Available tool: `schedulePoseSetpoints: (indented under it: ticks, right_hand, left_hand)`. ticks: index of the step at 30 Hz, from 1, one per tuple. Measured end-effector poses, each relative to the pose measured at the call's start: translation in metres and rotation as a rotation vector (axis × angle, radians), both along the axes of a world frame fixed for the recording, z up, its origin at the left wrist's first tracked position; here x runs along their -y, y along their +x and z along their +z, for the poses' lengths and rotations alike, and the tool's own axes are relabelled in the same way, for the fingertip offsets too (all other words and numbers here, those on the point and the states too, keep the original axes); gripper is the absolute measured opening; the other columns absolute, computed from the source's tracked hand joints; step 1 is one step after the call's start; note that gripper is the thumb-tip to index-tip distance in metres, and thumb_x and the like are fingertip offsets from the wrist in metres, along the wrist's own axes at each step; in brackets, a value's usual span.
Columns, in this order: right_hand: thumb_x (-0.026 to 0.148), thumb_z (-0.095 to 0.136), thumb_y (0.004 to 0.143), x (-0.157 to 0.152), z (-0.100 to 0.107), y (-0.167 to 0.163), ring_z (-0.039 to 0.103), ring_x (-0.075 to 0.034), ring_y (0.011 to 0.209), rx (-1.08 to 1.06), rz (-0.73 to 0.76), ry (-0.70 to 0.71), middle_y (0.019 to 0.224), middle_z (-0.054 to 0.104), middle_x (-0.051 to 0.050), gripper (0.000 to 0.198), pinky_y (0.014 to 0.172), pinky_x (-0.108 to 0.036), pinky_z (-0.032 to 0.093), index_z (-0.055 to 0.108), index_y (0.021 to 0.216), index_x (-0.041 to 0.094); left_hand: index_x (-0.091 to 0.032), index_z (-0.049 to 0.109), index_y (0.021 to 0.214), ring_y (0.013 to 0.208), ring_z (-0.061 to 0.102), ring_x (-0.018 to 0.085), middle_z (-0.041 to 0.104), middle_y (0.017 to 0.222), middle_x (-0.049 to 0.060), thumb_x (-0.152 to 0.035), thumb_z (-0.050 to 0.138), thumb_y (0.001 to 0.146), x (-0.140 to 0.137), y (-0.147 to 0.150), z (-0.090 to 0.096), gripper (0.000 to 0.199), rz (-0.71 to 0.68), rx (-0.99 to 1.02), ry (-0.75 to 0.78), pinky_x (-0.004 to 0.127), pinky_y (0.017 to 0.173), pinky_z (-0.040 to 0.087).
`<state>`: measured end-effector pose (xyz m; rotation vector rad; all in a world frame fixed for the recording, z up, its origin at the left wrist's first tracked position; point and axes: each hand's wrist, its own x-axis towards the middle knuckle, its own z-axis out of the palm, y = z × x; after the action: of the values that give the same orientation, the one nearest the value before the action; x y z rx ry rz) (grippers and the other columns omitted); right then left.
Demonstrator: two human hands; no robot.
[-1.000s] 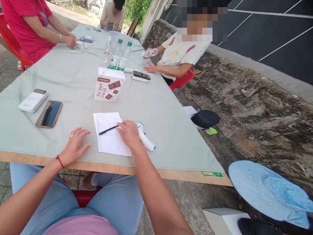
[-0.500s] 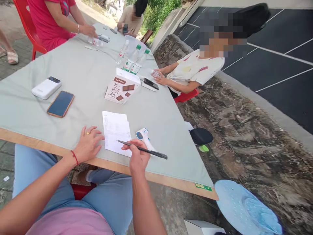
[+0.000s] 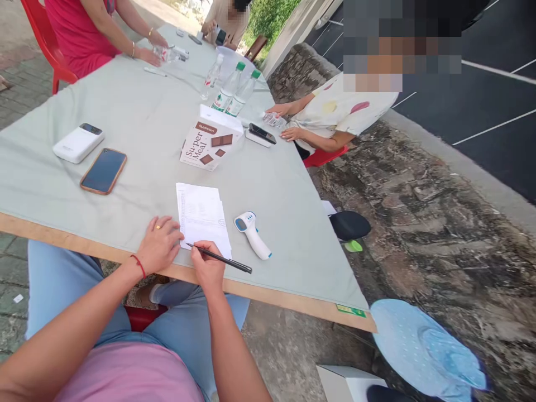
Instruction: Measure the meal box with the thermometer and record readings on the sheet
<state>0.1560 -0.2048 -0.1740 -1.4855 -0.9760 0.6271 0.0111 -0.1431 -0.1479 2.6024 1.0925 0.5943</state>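
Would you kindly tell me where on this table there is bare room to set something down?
Bare cloth lies between the phone and the paper, and right of the thermometer. It is crowded behind the box, where bottles stand, and at the paper's near end, with the left hand and the right hand holding a pen.

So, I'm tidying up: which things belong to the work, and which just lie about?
In use: slim black pen in right hand; white printed paper at left hand.

Seemingly lying about: white pistol-shaped thermometer; orange-cased phone; white oblong power bank; brown-white cardboard box.
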Motion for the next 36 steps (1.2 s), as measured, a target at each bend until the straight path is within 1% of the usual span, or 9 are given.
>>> schedulePoseSetpoints:
  ticks: [2, 6, 14, 24, 36]
  right_hand:
    - [0.030, 0.058, 0.070, -0.0019, 0.0009, -0.0016, 0.048, -0.013, 0.055, 0.017, 0.023, -0.013, 0.060, 0.056, 0.003, 0.011, 0.054, -0.026, 0.041, 0.061, 0.071, 0.020]
    - [0.031, 0.056, 0.069, -0.0050, 0.0020, -0.0027, 0.047, -0.013, 0.054, 0.033, 0.062, -0.007, 0.058, 0.056, 0.003, 0.012, 0.053, -0.026, 0.040, 0.059, 0.066, 0.020]
    - [0.030, 0.054, 0.071, -0.0047, -0.0033, -0.0022, 0.046, -0.013, 0.054, 0.078, 0.115, -0.005, 0.058, 0.054, 0.004, 0.012, 0.054, -0.026, 0.040, 0.059, 0.067, 0.020]
    - [0.030, 0.053, 0.071, -0.0045, -0.0053, -0.0001, 0.047, -0.013, 0.055, 0.135, 0.127, -0.012, 0.059, 0.054, 0.003, 0.011, 0.057, -0.028, 0.040, 0.058, 0.068, 0.020]
    - [0.029, 0.053, 0.070, -0.0023, -0.0008, -0.0013, 0.046, -0.013, 0.054, 0.117, 0.133, -0.020, 0.058, 0.053, 0.004, 0.010, 0.055, -0.027, 0.039, 0.058, 0.067, 0.021]
  left_hand:
    - [-0.021, 0.065, 0.098, 0.128, 0.042, 0.031, 0.061, 0.118, 0.008, -0.019, 0.050, 0.088, -0.0003, 0.0009, 0.0002, 0.018, 0.016, -0.012, -0.001, 0.057, 0.110, 0.029]
    - [-0.021, 0.065, 0.097, 0.126, 0.044, 0.030, 0.061, 0.117, 0.008, -0.017, 0.050, 0.088, 0.0001, 0.0032, 0.0001, 0.018, 0.042, -0.026, 0.001, 0.056, 0.110, 0.030]
    - [-0.022, 0.065, 0.095, 0.127, 0.045, 0.029, 0.061, 0.117, 0.006, -0.016, 0.054, 0.083, 0.0000, 0.0079, 0.0036, 0.017, 0.097, -0.042, -0.055, 0.053, 0.112, 0.028]
    - [-0.022, 0.064, 0.094, 0.125, 0.045, 0.029, 0.060, 0.115, 0.007, -0.016, 0.054, 0.081, -0.0008, 0.0079, 0.0008, 0.018, 0.088, -0.012, -0.039, 0.053, 0.111, 0.028]
    - [-0.022, 0.064, 0.095, 0.125, 0.045, 0.029, 0.060, 0.115, 0.007, -0.016, 0.053, 0.082, -0.0004, 0.0077, 0.0000, 0.017, 0.083, -0.014, -0.028, 0.052, 0.111, 0.029]
